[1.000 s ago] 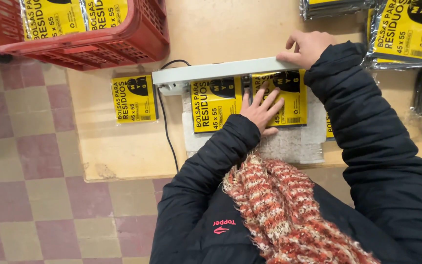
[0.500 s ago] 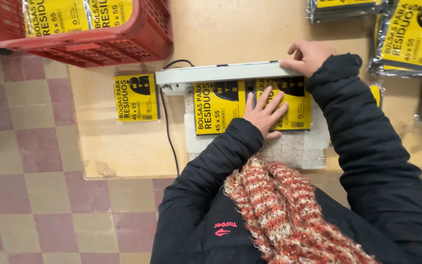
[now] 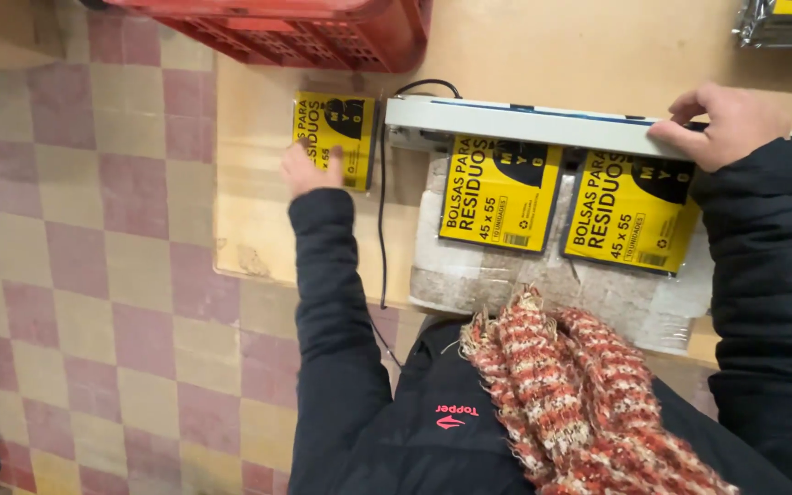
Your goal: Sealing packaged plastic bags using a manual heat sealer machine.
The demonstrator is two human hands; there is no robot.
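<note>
left hand (image 3: 309, 170) rests flat, fingers together, on the lone yellow packet (image 3: 336, 137). right hand (image 3: 731, 124) presses, fingers curled, on the sealer bar (image 3: 524, 124) end.

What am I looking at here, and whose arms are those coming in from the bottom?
There is no machine doing the work here: a person wears a camera on the head, so you look down along their own dark-sleeved arms and a red knitted scarf. The right hand rests on top of a long white bar that lies across the wooden table, with a black cable hanging from its end. Two yellow packets stick out from under the bar, lying on a pale pad. The left hand touches a third yellow packet lying apart to the side. A red plastic crate stands at the table's far edge, above a checkered floor.
</note>
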